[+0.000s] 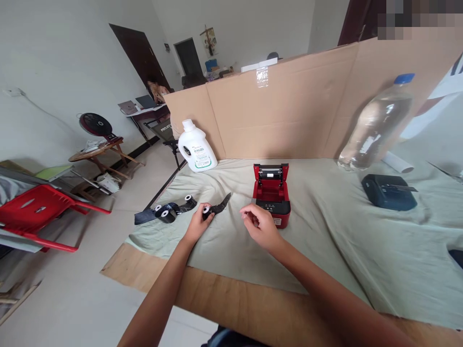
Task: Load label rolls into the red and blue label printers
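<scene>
My left hand [199, 224] is closed around a small black-wrapped paper roll [206, 210] with a white end. From that roll a loose strip of crumpled black wrapping [221, 205] trails right over the cloth. Fingers curled together, my right hand [259, 225] hovers just left of the printer's front; nothing shows in it. The red and black label printer [272, 202] stands with its lid [271, 172] raised and its red inner bay visible. Left of my left hand lie several more black-wrapped rolls [168, 217], joined by black film.
A pale green cloth [311, 250] covers the wooden table [231, 296]. Cardboard [275, 115] walls the back. A white detergent jug [198, 149], a large water bottle [378, 125], a dark device [388, 193] and a paper tube [398, 162] stand around. A person [158, 91] sits farther back.
</scene>
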Tool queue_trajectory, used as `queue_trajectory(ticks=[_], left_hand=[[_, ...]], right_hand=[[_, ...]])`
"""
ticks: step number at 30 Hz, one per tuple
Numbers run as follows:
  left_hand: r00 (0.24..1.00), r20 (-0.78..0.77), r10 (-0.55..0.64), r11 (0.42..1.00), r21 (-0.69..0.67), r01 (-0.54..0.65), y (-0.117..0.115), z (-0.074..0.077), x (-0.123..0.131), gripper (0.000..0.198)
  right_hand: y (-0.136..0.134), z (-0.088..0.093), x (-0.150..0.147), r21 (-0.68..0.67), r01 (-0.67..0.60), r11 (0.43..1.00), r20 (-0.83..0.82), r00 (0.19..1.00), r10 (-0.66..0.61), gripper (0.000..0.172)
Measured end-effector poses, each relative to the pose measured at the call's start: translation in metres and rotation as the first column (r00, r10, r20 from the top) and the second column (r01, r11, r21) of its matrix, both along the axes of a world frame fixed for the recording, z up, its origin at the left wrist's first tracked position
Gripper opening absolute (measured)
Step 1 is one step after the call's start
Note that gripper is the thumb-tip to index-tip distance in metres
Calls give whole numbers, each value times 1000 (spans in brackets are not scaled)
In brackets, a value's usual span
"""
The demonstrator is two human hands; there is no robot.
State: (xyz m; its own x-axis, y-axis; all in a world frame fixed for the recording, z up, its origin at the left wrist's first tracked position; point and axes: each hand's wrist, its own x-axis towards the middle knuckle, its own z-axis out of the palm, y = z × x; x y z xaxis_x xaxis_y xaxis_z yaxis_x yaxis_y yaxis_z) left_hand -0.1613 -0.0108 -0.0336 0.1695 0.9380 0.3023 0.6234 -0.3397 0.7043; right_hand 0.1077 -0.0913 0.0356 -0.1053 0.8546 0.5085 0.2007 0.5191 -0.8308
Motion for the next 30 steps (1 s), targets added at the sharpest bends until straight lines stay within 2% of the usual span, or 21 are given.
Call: queue_trajectory(ticks=[4, 7, 9, 11, 14, 17, 19, 22, 24, 25, 30], left_hand=[[992, -125, 10, 999, 34, -6, -11, 6, -13, 38], [980, -96, 175, 980, 112, -164, -13, 6, -35, 46], [949, -74, 306, 945, 147, -293, -13, 2, -54, 50], [925, -60, 375, 915, 181, -359, -14, -6, -70, 56], [925, -70, 373, 916, 188, -355, -17, -15, -81, 63], [910, -161, 381, 916, 198, -349, -23, -12, -78, 71], [864, -204, 461, 876, 261, -405, -27, -4, -76, 72], [743, -88, 664, 716, 362, -597, -30, 9, -85, 60], [646, -11, 763, 612, 332, -717, -30, 16, -96, 54], [610, -15, 792, 587, 294, -754, -29, 18, -101, 53], [554, -224, 802, 591, 161, -790, -25, 21, -104, 51]], right_hand=[[-5, -22, -13, -24, -104, 994, 50, 993, 105, 13], [-8, -39, -21, -46, -172, 984, 104, 979, 176, 16], [-10, -48, -24, -66, -206, 976, 138, 967, 214, 17], [-13, -54, -26, -92, -227, 969, 165, 957, 240, 18], [-17, -59, -29, -119, -253, 960, 203, 940, 273, 18], [-21, -59, -31, -109, -286, 952, 245, 920, 305, 19], [-22, -59, -32, -100, -298, 949, 268, 911, 314, 19], [-22, -59, -32, -94, -298, 950, 282, 907, 312, 20], [-21, -60, -31, -90, -293, 952, 285, 908, 307, 20], [-21, -60, -31, -89, -292, 952, 287, 908, 306, 19], [-20, -62, -31, -87, -291, 953, 291, 907, 304, 19]])
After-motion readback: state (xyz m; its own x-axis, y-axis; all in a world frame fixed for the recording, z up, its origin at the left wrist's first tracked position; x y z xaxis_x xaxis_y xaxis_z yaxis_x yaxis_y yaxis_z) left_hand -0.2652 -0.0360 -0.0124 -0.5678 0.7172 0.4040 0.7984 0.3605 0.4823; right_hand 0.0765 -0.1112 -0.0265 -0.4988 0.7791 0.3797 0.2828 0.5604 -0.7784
